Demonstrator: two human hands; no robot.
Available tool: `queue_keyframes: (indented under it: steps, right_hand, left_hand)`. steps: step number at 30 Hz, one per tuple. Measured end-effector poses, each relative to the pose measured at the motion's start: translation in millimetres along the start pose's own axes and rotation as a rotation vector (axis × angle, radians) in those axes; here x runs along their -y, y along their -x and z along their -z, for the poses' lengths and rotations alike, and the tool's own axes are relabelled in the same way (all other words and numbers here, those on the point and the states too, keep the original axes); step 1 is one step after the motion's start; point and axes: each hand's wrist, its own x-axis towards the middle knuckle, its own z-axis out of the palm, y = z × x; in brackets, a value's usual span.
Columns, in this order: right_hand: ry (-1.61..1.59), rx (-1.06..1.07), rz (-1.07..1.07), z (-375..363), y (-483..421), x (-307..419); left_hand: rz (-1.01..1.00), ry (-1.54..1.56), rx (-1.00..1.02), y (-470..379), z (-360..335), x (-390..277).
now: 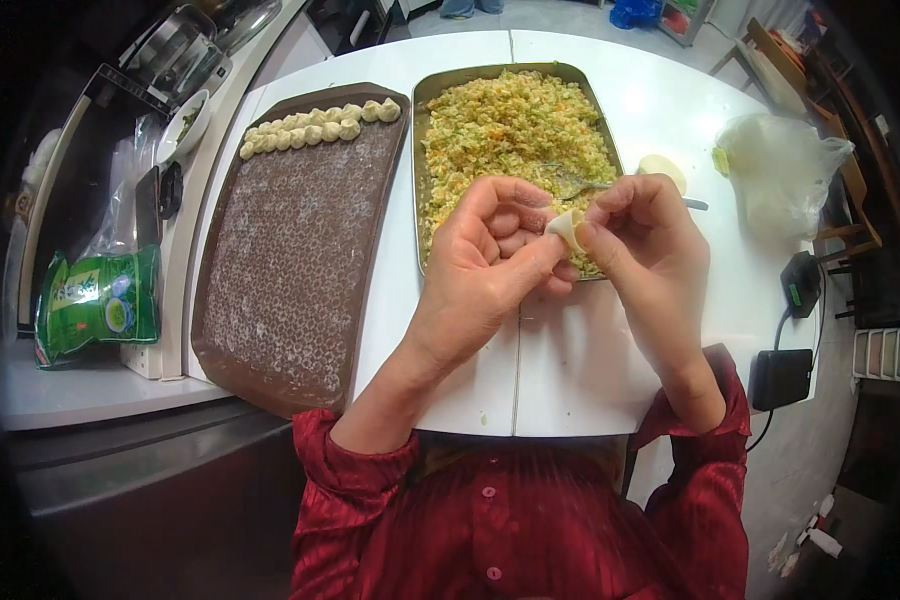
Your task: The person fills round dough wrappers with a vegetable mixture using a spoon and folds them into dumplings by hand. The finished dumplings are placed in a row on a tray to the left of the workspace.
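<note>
Between the fingertips of my left hand (487, 251) and my right hand (649, 232) is a small folded dumpling wrapper (566, 229), pinched from both sides. What lies inside its fold is hidden. Both hands are above the near end of a metal tray (418, 187) heaped with a chopped vegetable filling (510, 120). A metal utensil (574, 189) rests in that filling, its handle passing behind my right hand. Past the right hand lies a round pale stack of wrappers (664, 171). On the left, a brown flour-dusted tray (292, 262) carries rows of shaped dumplings (315, 129) along its far end.
A knotted plastic bag (776, 176) stands at the table's right, with black power adapters (781, 379) and a cable near that edge. On the left counter are a green printed packet (101, 304), a white bowl of greens (184, 127) and a glass-lidded pot (176, 60). A wooden chair (844, 165) stands beyond.
</note>
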Motion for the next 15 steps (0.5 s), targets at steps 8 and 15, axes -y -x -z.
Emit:
queue_keyframes:
  steps: [8, 15]
  right_hand:
    - [0.105, -0.056, 0.094, -3, 4, 1]
    - [0.467, -0.035, 0.606, 2, -4, -8]
  left_hand:
    - [-0.202, -0.263, 0.019, 2, -10, 12]
    - [-0.099, -0.201, -0.009, 5, -10, 5]
